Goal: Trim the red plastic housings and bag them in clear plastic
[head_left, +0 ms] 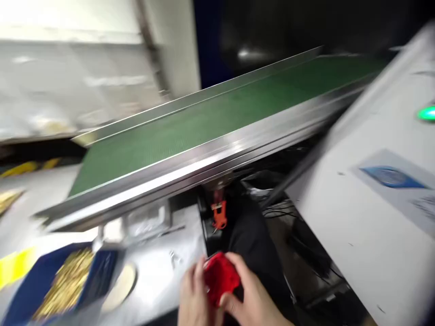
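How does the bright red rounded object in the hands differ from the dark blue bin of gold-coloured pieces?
Size: the bright red rounded object fits between two hands; the dark blue bin is larger.
Support: the left hand and right hand hold the red object; neither touches the bin.
Colour: the object is bright red; the bin, dark blue, with gold-coloured pieces inside.
Both look blurred.
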The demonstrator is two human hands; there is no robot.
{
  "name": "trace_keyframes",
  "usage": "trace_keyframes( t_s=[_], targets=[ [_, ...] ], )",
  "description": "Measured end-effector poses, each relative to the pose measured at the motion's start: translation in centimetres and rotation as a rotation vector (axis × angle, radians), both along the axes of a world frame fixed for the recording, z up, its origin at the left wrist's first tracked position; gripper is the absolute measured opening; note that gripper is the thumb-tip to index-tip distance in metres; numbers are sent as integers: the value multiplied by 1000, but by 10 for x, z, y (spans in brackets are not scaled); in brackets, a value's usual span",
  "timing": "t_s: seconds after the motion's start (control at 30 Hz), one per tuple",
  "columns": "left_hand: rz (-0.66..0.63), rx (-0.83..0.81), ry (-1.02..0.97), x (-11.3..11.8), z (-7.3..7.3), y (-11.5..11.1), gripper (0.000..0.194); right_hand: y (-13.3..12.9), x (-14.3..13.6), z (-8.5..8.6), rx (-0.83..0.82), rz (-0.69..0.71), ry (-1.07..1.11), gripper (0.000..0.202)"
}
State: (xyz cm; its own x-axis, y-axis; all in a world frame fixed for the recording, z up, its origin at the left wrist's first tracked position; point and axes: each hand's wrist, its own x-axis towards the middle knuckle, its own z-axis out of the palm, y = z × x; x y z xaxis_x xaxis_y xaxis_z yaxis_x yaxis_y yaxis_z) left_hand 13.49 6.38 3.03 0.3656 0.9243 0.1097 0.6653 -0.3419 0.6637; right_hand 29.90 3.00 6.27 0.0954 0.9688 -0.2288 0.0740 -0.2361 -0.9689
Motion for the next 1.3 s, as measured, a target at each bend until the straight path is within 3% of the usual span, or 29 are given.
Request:
trace_keyframes(
  t_s=[0.07,0.17,0.23,0.33,0.4,0.47,0.57,0.73,0.83,0.9,0.97,1.1,1.3],
  targets=[
    [7,-128,41,1,10,-18,91,-9,8,-14,-108,-12,-77,54],
    [-111,-466,-65,-4,34,-22,116,-15,27,-18,-188,77,-142,40],
    [-124,-672,-319,-16,45,-24,106,-17,37,-13,-240,216,-85,38],
    [-101,-1013,-746,-26,44,-37,97,-18,41,2,-290,453,26,34],
    [-145,-1244,-1030,-21,36,-50,93,-18,39,14,-293,583,21,32],
    [-143,-1364,-1277,-12,28,-60,85,-16,38,24,-305,684,-42,35],
    [-56,-1404,-1441,-5,22,-67,78,-10,41,30,-292,714,-112,49],
    [40,-1468,-1520,-12,27,-62,61,-4,30,19,-150,378,-150,37],
    [-60,-1456,-1568,-11,36,-55,60,-4,20,19,-106,251,-43,40],
    [-174,-1449,-1553,-8,44,-52,73,-4,17,29,-43,204,-4,42],
    [-254,-1425,-1530,-5,53,-48,79,-3,19,42,7,218,12,41],
    [-346,-1387,-1444,-4,67,-43,70,-2,26,65,-37,341,111,41],
    [-365,-1460,-1442,-6,67,-44,74,-2,32,68,-43,426,163,36]
  ],
)
